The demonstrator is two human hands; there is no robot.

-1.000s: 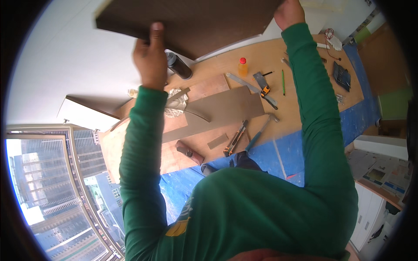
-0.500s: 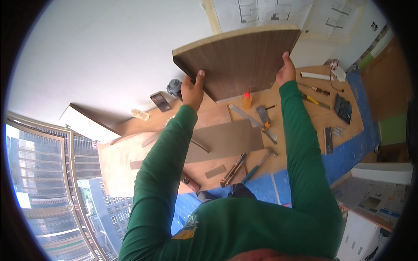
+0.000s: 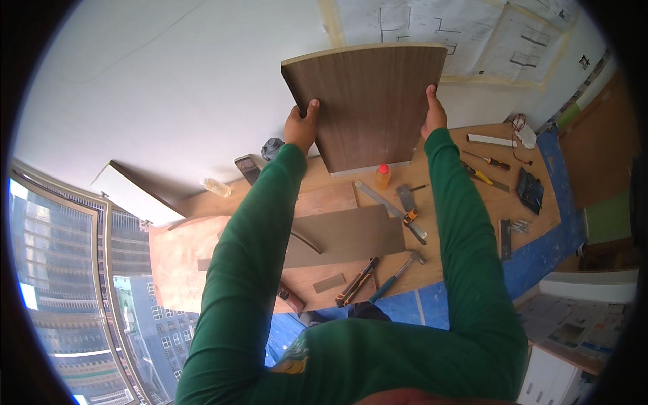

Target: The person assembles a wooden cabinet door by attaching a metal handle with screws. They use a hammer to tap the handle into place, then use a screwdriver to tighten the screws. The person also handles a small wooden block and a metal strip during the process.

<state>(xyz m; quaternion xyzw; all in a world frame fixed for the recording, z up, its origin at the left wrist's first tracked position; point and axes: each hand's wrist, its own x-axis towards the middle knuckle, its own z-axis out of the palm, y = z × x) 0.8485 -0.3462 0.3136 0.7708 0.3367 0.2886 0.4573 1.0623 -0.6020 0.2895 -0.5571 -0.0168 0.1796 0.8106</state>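
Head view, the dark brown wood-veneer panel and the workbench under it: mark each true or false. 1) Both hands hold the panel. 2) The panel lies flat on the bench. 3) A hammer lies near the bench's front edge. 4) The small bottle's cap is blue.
1) True: the left hand and right hand grip opposite side edges of the dark brown wood-veneer panel.
2) False: it is lifted clear, held up in front of the white wall above the plywood workbench.
3) True: the hammer lies there beside a folding rule.
4) False: the small yellowish bottle has a red cap.
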